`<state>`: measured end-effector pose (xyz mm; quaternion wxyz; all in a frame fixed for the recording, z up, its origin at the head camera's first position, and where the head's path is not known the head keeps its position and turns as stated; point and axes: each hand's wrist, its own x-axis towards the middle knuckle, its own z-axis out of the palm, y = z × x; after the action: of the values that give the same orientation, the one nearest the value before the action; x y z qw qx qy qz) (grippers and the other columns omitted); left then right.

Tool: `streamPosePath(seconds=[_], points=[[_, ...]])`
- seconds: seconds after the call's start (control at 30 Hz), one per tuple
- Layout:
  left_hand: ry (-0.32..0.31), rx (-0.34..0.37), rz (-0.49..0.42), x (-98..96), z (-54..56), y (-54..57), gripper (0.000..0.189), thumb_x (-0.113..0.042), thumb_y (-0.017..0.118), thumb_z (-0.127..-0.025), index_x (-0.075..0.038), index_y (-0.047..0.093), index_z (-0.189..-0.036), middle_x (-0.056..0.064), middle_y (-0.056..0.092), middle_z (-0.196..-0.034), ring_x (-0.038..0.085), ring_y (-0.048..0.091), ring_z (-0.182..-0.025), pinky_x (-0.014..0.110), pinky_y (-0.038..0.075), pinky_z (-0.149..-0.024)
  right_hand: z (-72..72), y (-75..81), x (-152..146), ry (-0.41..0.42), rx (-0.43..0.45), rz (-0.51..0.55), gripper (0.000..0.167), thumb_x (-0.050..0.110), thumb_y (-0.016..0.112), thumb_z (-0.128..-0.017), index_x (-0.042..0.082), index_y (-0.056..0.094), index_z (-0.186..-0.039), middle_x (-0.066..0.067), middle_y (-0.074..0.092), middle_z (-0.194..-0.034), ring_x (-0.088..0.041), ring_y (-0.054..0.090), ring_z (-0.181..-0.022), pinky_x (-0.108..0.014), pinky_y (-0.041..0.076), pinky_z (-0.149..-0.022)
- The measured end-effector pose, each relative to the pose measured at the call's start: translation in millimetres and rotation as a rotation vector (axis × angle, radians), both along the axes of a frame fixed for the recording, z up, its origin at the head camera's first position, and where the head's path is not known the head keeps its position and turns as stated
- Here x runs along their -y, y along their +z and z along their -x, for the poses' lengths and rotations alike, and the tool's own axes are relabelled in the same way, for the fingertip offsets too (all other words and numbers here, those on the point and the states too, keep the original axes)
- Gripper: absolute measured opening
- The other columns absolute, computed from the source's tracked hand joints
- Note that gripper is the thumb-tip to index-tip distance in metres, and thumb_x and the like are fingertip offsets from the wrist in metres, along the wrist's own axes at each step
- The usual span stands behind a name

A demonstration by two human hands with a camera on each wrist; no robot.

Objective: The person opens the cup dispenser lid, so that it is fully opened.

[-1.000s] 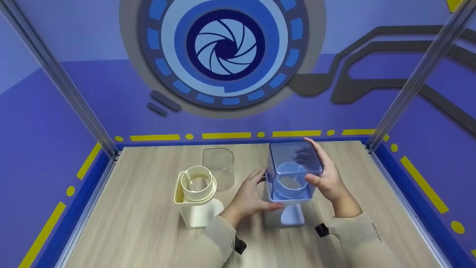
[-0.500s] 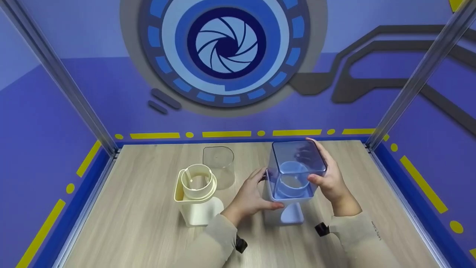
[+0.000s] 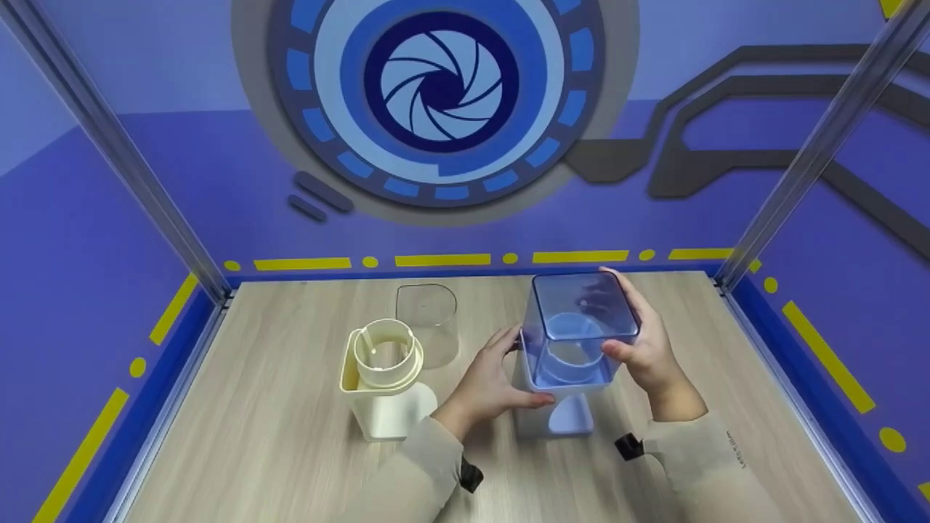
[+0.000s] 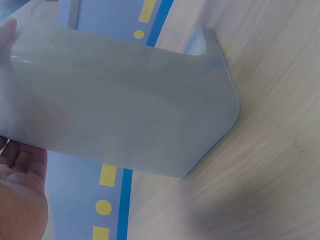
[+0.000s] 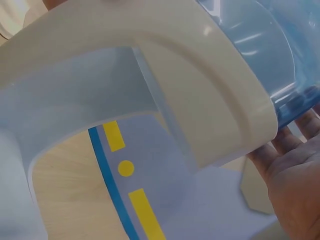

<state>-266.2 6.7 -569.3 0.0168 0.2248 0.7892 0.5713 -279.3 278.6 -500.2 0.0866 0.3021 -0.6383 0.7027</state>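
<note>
A white dispenser-like stand (image 3: 534, 418) with a scooped foot is upright on the table to the right of centre. Over its top sits a translucent blue cover (image 3: 581, 290), through which a round collar shows. My left hand (image 3: 485, 381) grips the stand's upper left side, thumb across the front just below the rim. My right hand (image 3: 645, 349) holds the cover from the right, thumb in front and fingers behind. The right wrist view shows the cover's edge at the white rim (image 5: 225, 100); whether it is fully seated, I cannot tell.
To the left stands a similar cream stand (image 3: 374, 418) with an uncovered round collar (image 3: 387, 374). A clear cover (image 3: 436, 338) rests upright behind it. Metal posts and printed blue walls (image 3: 465, 240) enclose the wooden table (image 3: 269, 407) at the back and sides.
The top of the blue cover has shifted slightly right with my right hand. My left hand and the stand have hardly moved.
</note>
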Motion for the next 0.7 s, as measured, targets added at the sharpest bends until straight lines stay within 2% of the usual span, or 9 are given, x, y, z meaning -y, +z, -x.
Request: streamPosePath(seconds=[0.3,0.53,0.7], points=[[-0.002,0.012,-0.038,-0.4,0.2,-2.9,0.13,-0.029,0.113,-0.068,-0.004,0.042,-0.173,0.001,0.058,-0.165,0.022,0.06,-0.151,0.045,0.047,-0.136,0.5,3.0,0.9,-0.012,0.009,-0.019,0.106,0.039,0.097,-0.089,0.005,0.042,-0.172,-0.009,0.07,-0.152,-0.02,0.072,-0.136,-0.028,0.063,-0.115],[0.0,0.023,-0.058,-0.7,-0.1,-2.4,0.129,-0.027,0.113,-0.067,-0.003,0.042,-0.173,0.002,0.057,-0.166,0.023,0.06,-0.151,0.047,0.046,-0.136,0.9,4.0,3.0,0.023,0.014,0.02,0.102,0.036,0.097,-0.09,0.006,0.043,-0.172,-0.008,0.07,-0.15,-0.02,0.071,-0.135,-0.028,0.062,-0.117],[0.007,0.019,-0.05,-1.2,0.2,-3.9,0.129,-0.027,0.113,-0.067,-0.003,0.043,-0.173,0.003,0.056,-0.167,0.023,0.06,-0.151,0.046,0.047,-0.136,-0.8,3.2,3.0,0.026,-0.008,0.039,0.107,0.036,0.099,-0.086,0.005,0.043,-0.171,-0.009,0.069,-0.151,-0.021,0.071,-0.135,-0.028,0.062,-0.117]])
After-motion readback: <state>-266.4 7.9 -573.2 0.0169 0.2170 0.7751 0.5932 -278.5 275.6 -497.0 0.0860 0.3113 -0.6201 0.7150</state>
